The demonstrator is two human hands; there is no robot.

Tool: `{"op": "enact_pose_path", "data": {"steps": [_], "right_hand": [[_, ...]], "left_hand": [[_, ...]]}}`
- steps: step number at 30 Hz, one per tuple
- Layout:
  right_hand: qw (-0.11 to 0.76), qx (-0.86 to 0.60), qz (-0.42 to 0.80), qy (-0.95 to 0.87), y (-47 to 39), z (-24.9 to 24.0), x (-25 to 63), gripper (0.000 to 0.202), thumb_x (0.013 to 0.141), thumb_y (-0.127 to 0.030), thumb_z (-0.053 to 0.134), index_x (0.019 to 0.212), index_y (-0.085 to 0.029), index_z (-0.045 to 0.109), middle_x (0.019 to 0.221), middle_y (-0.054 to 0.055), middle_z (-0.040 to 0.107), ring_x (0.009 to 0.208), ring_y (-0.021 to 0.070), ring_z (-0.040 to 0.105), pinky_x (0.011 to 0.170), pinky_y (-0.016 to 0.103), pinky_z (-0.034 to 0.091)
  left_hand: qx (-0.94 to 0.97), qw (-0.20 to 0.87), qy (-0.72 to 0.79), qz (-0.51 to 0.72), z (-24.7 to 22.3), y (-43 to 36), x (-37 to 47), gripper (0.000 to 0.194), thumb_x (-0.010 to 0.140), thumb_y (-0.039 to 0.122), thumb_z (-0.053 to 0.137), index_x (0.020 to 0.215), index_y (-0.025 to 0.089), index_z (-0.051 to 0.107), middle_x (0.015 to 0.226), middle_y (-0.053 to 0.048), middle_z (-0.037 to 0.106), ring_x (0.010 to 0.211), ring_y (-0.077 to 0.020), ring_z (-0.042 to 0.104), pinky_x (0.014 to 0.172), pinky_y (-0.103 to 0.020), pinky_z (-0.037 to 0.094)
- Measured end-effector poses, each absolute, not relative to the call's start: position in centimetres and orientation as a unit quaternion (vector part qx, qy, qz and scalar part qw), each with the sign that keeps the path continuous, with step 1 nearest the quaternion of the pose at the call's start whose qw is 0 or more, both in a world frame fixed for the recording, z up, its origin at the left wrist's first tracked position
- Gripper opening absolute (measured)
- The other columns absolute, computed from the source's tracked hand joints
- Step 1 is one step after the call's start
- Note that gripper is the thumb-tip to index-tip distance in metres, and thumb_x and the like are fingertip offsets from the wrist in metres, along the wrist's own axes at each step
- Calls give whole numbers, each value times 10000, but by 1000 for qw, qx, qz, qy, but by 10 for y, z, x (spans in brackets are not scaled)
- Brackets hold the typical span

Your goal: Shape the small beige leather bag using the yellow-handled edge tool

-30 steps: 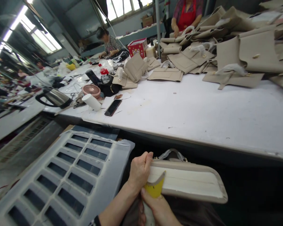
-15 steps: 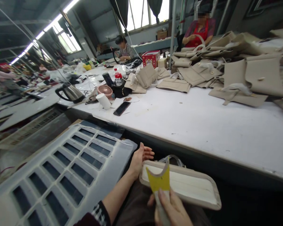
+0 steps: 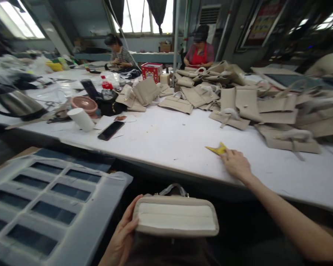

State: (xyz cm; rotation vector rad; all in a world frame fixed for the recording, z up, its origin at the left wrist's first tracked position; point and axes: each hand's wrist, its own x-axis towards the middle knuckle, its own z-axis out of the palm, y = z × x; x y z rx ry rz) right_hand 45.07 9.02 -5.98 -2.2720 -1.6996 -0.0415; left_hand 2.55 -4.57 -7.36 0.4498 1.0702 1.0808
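Observation:
My left hand (image 3: 124, 229) is closed on the left end of a beige handbag (image 3: 180, 232) over my lap. The bag's white, rounded-rectangle face points up at me, and a plastic-wrapped handle (image 3: 173, 187) rises behind its far edge. Out on the white tabletop, my right hand (image 3: 236, 164) has its fingers on a yellow scraper-like piece (image 3: 217, 148) with a curved notch in its end. Its handle is hidden under the fingers.
Beige bags and bag parts (image 3: 246, 103) are heaped at the back right of the white table (image 3: 161, 147). A phone (image 3: 111, 130), a white roll (image 3: 81, 119), a pink fan (image 3: 84, 105) and a kettle (image 3: 16, 103) stand left. A slotted panel (image 3: 100, 207) lies lower left. Two people work behind.
My right hand has carried the yellow piece from above the bag out to the tabletop. My left hand has closed on the bag's end, and the bag looks more level. The view has swung right.

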Motion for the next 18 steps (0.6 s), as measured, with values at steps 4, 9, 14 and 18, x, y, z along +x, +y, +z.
{"op": "enact_pose_path", "data": {"steps": [4, 9, 14, 18], "right_hand": [[201, -775, -5, -599, 82, -70, 435, 432, 943, -315, 467, 1328, -135, 546, 1448, 211, 474, 1347, 388, 364, 1077, 620, 242], [312, -720, 97, -612, 18, -69, 381, 463, 1012, -414, 325, 1358, -184, 531, 1401, 120, 560, 1314, 247, 481, 1105, 424, 372], [474, -591, 435, -486, -51, -71, 344, 471, 1003, -499, 389, 1396, -266, 503, 1434, 74, 538, 1337, 241, 473, 1140, 449, 345], [545, -540, 552, -328, -79, -80, 342, 450, 978, -499, 462, 1325, -240, 585, 1387, 93, 583, 1336, 269, 474, 1166, 491, 276]], "left_hand": [[178, 667, 525, 498, -77, -42, 35, 645, 646, 416, 792, 1263, 350, 616, 1431, 18, 554, 1416, -343, 349, 1213, -489, 162], [221, 626, 573, 481, -74, -40, 36, 611, 614, 496, 789, 1197, 371, 659, 1437, 50, 545, 1395, -369, 380, 1199, -510, 225], [333, 568, 595, 462, -72, -36, 30, 640, 615, 563, 763, 1217, 379, 650, 1421, 45, 560, 1412, -362, 350, 1224, -494, 133], [323, 585, 592, 451, -71, -33, 32, 616, 669, 589, 712, 1242, 378, 625, 1452, 49, 527, 1411, -365, 345, 1222, -508, 117]]}}
